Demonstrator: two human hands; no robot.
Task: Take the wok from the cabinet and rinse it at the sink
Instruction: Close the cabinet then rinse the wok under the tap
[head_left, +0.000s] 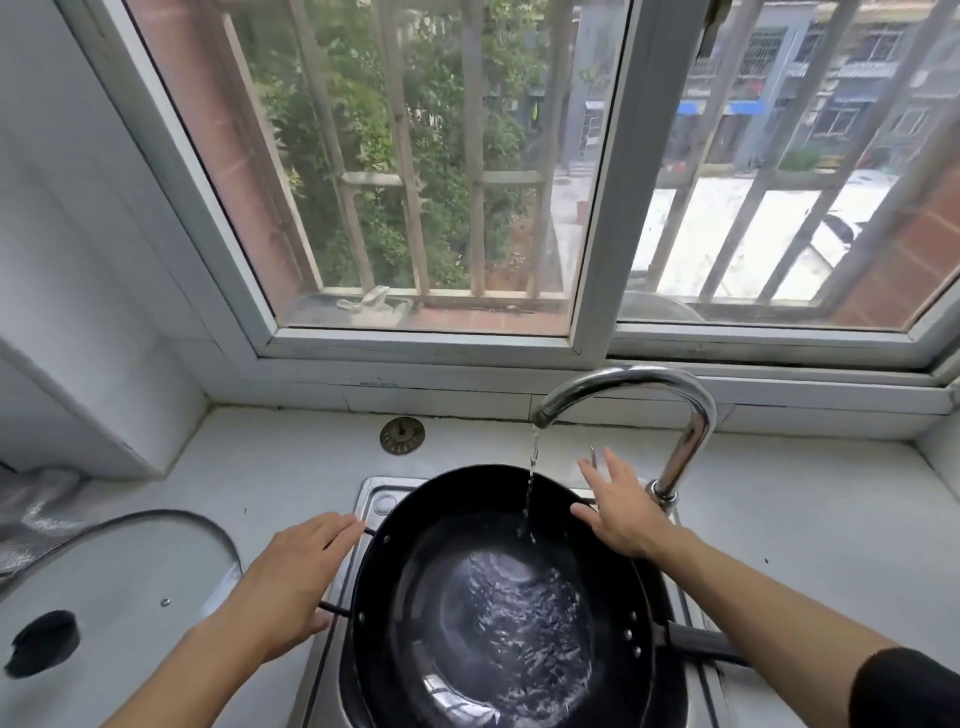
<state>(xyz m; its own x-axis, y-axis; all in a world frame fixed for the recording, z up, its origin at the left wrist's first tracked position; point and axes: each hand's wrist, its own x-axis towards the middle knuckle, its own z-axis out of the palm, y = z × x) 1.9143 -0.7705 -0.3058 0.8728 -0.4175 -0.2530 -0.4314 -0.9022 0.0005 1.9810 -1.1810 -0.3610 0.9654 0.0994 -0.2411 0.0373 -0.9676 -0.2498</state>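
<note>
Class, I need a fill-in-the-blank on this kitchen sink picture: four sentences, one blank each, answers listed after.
1. Water runs from the faucet into the black ____.
2. The wok sits in the ____.
3. The glass lid lies on the counter to the person's ____.
4. Both hands, the left hand and the right hand, have fingers that are ____, gripping nothing.

Missing words: wok; sink; left; straight

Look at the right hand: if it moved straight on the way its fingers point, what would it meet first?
Probably the thin water stream falling from the faucet, since the right hand points up-left over the wok rim; depth is unclear.
</note>
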